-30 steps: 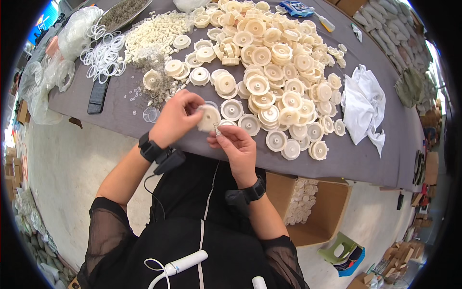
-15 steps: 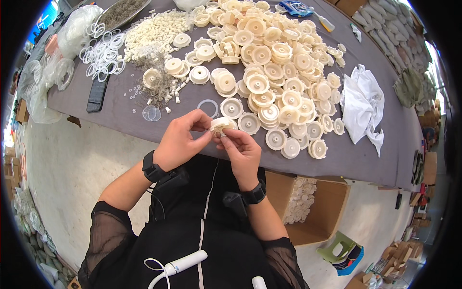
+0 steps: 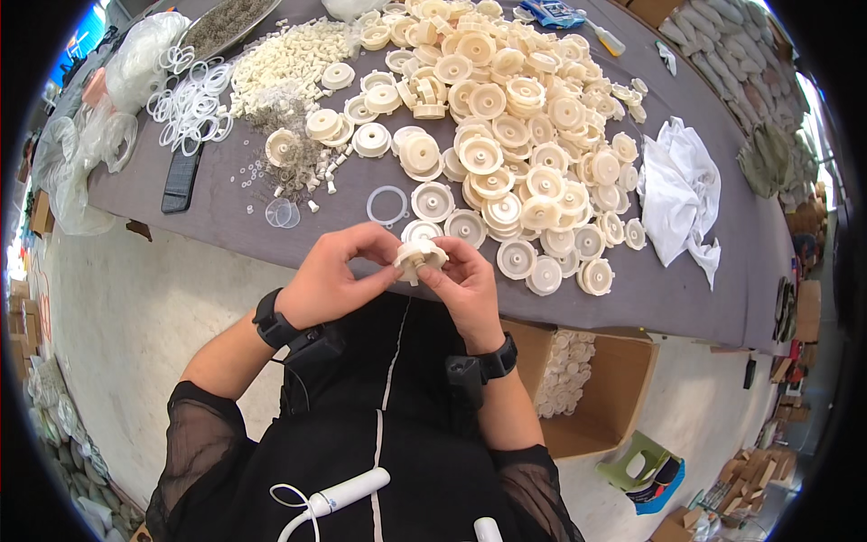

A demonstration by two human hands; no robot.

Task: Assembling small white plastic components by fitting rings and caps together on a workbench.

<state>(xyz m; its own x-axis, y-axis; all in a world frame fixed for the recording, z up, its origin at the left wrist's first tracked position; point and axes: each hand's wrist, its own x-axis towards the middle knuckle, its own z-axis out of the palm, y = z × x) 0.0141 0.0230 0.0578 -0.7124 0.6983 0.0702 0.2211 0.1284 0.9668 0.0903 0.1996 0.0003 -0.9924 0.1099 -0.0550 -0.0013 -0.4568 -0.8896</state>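
Just over the table's near edge, both hands grip one round cream plastic cap (image 3: 422, 251), tilted so a small stem shows at its middle. My left hand (image 3: 336, 278) pinches the left rim between thumb and fingers. At the other side, my right hand (image 3: 468, 287) has its fingers on the rim and its thumb by the stem; whether a spring sits around that stem is too small to tell. Right beyond the hands lie a loose translucent ring (image 3: 387, 206) and a cap partly hidden behind the held one. A big pile of similar caps (image 3: 528, 113) spreads to the right.
Small cream plugs (image 3: 289, 68), tiny springs (image 3: 307, 155), white rings (image 3: 191, 99), clear discs (image 3: 282, 213) and a phone (image 3: 181, 179) lie on the left side. A white cloth (image 3: 679, 194) is at the right. Below the table stands a cardboard box (image 3: 619, 388) with caps inside.
The held cap has tipped and now shows more of its round face and central stem. My right hand has shifted slightly right and down, and my left hand slightly down.
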